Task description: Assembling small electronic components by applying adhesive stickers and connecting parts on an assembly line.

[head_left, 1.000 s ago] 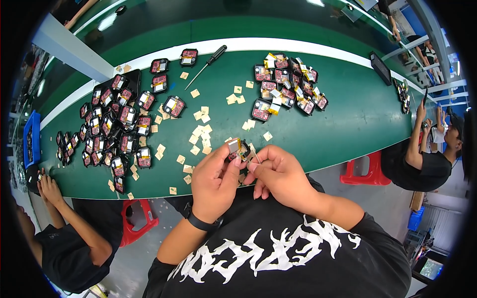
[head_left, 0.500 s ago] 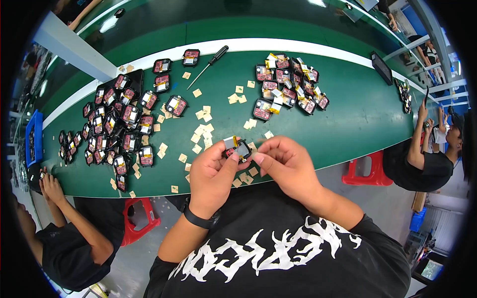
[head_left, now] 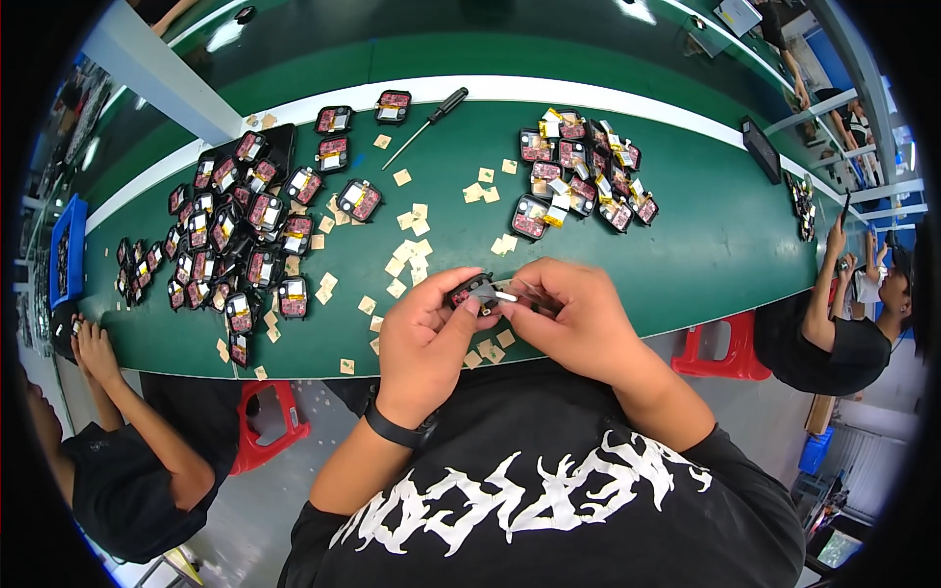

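Observation:
Over the near edge of the bench, my left hand (head_left: 428, 338) is closed round a small black device housing (head_left: 469, 291) with a red circuit board inside. My right hand (head_left: 564, 312) meets it from the right, thumb and fingers pinched together. At its fingertips, a small white-ended piece (head_left: 505, 296) sticks out over the housing; a grey flat part lies beside it. My fingers cover the rest, so I cannot tell exactly what the right hand grips. Small beige square pads (head_left: 484, 349) lie on the bench just below my hands.
Similar housings crowd the green bench (head_left: 451, 230) at left (head_left: 263, 213) and, with yellow-taped silver batteries, at right (head_left: 530, 216). A black screwdriver (head_left: 447, 104) lies at the back. Co-workers sit on both sides, near red stools (head_left: 721, 355). A blue bin (head_left: 69, 247) stands far left.
My right hand has moved left, its fingers now against the housing. The yellow-taped piece that stood up at the housing is no longer visible; a white end shows between my hands.

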A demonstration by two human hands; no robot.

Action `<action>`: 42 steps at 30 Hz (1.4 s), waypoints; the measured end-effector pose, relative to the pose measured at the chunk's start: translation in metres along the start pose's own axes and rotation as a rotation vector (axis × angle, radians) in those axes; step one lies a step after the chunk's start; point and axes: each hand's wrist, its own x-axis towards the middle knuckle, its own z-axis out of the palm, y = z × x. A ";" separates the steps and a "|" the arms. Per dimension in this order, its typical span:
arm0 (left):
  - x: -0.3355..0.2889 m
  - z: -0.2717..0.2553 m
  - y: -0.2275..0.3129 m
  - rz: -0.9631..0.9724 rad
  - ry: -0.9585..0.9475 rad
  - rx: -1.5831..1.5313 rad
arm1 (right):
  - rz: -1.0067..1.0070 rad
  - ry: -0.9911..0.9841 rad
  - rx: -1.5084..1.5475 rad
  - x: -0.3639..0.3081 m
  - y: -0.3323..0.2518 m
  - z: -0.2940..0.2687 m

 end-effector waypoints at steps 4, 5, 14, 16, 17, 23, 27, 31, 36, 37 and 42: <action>-0.001 -0.001 -0.003 0.014 0.000 -0.011 | 0.120 -0.029 0.158 -0.004 0.006 0.007; -0.002 0.000 -0.003 0.035 0.012 0.003 | 0.123 -0.027 0.157 -0.003 0.002 0.006; -0.002 0.000 -0.003 -0.001 -0.006 0.137 | 0.040 0.017 0.052 -0.003 0.003 0.010; -0.002 0.000 -0.003 0.005 -0.009 0.105 | 0.122 -0.001 0.101 -0.004 0.003 0.009; -0.002 0.000 -0.004 0.011 -0.014 0.075 | 0.121 -0.005 0.099 -0.004 0.001 0.009; -0.002 -0.002 -0.003 -0.010 -0.039 0.043 | 0.132 0.017 0.104 -0.002 -0.002 0.011; -0.001 -0.007 -0.007 0.003 -0.067 0.078 | 0.064 0.042 0.042 0.001 0.000 0.013; -0.001 -0.010 -0.008 0.010 -0.101 0.107 | -0.046 0.079 0.029 0.002 0.002 0.017; -0.001 -0.010 -0.007 0.023 -0.105 0.043 | 0.108 0.044 0.105 0.006 0.008 0.017; 0.000 -0.011 -0.007 0.012 -0.122 0.015 | 0.208 0.057 0.240 0.007 0.010 0.019; -0.003 -0.013 -0.006 0.016 -0.134 -0.007 | 0.328 0.041 0.287 0.019 0.012 0.014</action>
